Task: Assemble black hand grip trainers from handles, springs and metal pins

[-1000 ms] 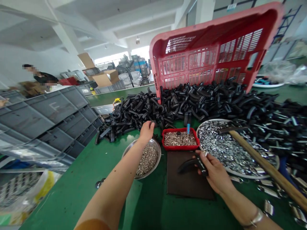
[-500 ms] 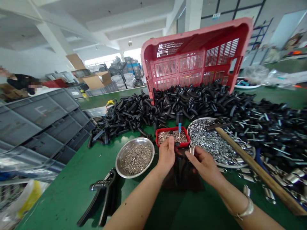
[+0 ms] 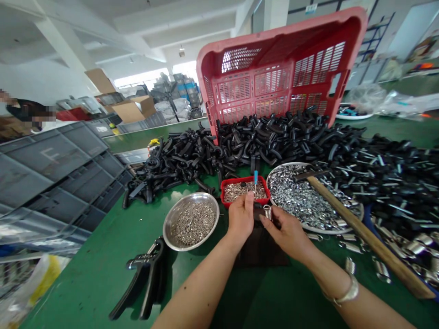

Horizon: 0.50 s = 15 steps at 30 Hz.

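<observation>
My right hand (image 3: 290, 232) is closed in a pinch on a metal coil spring (image 3: 267, 211), its coils upright above the fingertips. Just to the left, my left hand (image 3: 241, 217) is closed with the thumb up; its fingers are turned away, so what they grip is hidden. Dark material shows between the two hands, over a dark flat plate (image 3: 264, 251) on the table. Right behind the hands stands a red tray (image 3: 224, 201) of small metal pins, with a blue-handled tool (image 3: 255, 177) upright in it.
A steel bowl (image 3: 167, 233) of small metal parts and a black hand grip (image 3: 147, 278) lie left. A hammer (image 3: 356, 224) rests across a plate (image 3: 317, 229) of metal pieces, near loose springs (image 3: 380, 269). Black handles (image 3: 192, 155) are heaped before a red crate (image 3: 202, 77).
My right hand has brought the spring slightly left, closer to my left hand. The dark part seen earlier by the left thumb is now mostly hidden. The view has shifted a little.
</observation>
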Motion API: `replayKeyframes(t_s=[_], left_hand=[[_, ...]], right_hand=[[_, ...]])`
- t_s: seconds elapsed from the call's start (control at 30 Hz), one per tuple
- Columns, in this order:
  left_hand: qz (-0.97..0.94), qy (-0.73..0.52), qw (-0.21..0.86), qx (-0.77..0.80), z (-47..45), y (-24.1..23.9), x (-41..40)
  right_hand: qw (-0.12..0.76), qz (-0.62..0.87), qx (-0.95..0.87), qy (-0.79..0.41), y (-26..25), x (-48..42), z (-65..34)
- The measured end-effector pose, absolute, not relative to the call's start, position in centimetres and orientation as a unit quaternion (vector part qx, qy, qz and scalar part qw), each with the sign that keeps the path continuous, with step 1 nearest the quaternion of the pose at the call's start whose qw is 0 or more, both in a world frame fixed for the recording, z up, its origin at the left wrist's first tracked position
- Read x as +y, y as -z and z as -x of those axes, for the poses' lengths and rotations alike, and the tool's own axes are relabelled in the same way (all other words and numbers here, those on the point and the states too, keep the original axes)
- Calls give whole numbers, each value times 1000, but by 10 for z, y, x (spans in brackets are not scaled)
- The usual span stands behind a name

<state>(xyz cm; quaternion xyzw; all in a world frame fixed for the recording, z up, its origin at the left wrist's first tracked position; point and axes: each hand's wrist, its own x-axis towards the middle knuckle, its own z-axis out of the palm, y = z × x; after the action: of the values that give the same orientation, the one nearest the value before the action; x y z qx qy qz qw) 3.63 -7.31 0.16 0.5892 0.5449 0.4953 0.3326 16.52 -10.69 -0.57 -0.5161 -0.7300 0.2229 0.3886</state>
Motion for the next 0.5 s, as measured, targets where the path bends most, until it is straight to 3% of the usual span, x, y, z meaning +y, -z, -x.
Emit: replayKeyframes(t_s=[0.27, 0.5], left_hand=[[-597, -478, 365, 531, -44, -4, -75], [-665, -372, 394, 514, -34, 1, -73]], right_hand=[[366, 516, -745, -211, 9, -109, -162], [302, 529, -772, -183, 17, -111, -164]])
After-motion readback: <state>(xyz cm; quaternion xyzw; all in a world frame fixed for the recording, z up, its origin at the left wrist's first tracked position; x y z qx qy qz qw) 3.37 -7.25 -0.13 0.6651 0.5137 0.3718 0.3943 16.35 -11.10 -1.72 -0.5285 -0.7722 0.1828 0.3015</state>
